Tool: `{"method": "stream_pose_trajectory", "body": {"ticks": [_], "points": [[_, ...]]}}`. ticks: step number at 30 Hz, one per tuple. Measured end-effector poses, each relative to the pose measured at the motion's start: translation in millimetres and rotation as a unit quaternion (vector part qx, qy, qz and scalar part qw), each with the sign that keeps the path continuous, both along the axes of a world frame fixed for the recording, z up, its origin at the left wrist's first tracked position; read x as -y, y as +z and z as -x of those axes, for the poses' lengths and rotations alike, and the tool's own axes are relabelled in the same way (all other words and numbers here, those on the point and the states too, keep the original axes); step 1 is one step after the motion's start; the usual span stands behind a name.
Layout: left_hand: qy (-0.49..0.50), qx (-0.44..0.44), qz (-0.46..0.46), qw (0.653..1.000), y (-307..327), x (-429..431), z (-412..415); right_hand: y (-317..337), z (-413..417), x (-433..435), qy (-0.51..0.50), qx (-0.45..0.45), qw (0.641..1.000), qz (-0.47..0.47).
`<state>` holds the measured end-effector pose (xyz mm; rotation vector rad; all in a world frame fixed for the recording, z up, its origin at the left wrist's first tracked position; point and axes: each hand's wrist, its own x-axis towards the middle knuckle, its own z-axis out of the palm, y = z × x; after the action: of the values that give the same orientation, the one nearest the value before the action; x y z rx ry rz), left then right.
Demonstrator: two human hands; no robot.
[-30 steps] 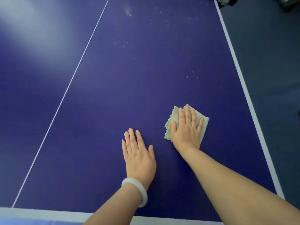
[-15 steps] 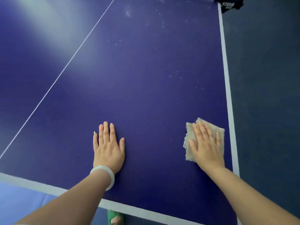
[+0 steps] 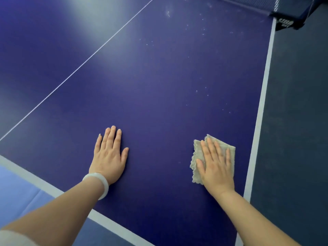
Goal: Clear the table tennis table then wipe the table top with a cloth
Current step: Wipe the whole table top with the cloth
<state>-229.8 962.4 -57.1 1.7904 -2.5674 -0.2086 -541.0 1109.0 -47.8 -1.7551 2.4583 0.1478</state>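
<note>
Leftmost, a pale glare lay across the blue bench (image 3: pixel 159 86), and a thin white centre line (image 3: pixel 85 63) ran diagonally from the near left edge toward the far middle. Just right of that line, the left hand (image 3: pixel 109 157) rested flat on the bench, palm down, fingers spread and holding nothing, with a white bangle (image 3: pixel 99 183) around its wrist. Further right, well apart from it, the right hand (image 3: pixel 215 166) pressed flat on a beige cloth (image 3: pixel 197 157), fingers straight and open rather than curled around it. That cloth lay on the bench near its right corner, just inside the white side line (image 3: pixel 260 110). Beyond it, small white specks (image 3: pixel 197 91) dotted the surface. At the far right corner stood the net post (image 3: pixel 285 23), beside dark floor (image 3: pixel 298 121).
</note>
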Motion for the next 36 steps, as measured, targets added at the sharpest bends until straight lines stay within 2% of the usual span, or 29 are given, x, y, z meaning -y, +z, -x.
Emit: {"method": "stream_pose_trajectory", "body": {"ticks": [2,9,13,19,23,29,31,33,35,36], "points": [[-0.001,0.000,0.005,1.000,0.9,-0.7,-0.5,3.0,16.5,3.5,-0.045,0.008,0.999,-0.009],[0.010,-0.002,0.007,1.000,2.7,-2.9,5.3,1.4,25.5,7.2,-0.023,0.008,0.999,-0.032],[0.082,-0.001,0.003,0.997,13.8,-17.6,40.7,0.4,36.3,11.7,0.040,0.002,0.999,-0.015],[0.184,-0.055,-0.026,0.981,13.9,-75.4,175.0,-2.3,55.7,24.3,0.155,0.020,0.988,-0.004],[0.297,-0.030,-0.034,0.954,5.1,-93.6,241.8,-3.6,85.3,26.0,0.271,0.044,0.961,0.002],[0.341,0.016,-0.023,0.940,-4.6,-94.0,254.7,-9.6,174.3,27.1,0.392,0.053,0.918,0.008],[0.345,0.019,-0.021,0.938,-5.1,-93.5,255.7,-9.1,205.9,45.7,0.366,0.027,0.930,0.005],[0.349,0.020,-0.018,0.937,-4.9,-93.1,256.3,-5.7,227.6,64.1,0.281,0.015,0.960,0.009],[0.350,0.016,-0.010,0.937,-4.9,-92.7,256.2,-4.3,227.6,70.5,0.214,0.007,0.976,0.036],[0.350,0.014,-0.010,0.936,-5.2,-92.9,256.9,-5.1,222.0,68.7,0.213,0.005,0.976,0.045]]}}
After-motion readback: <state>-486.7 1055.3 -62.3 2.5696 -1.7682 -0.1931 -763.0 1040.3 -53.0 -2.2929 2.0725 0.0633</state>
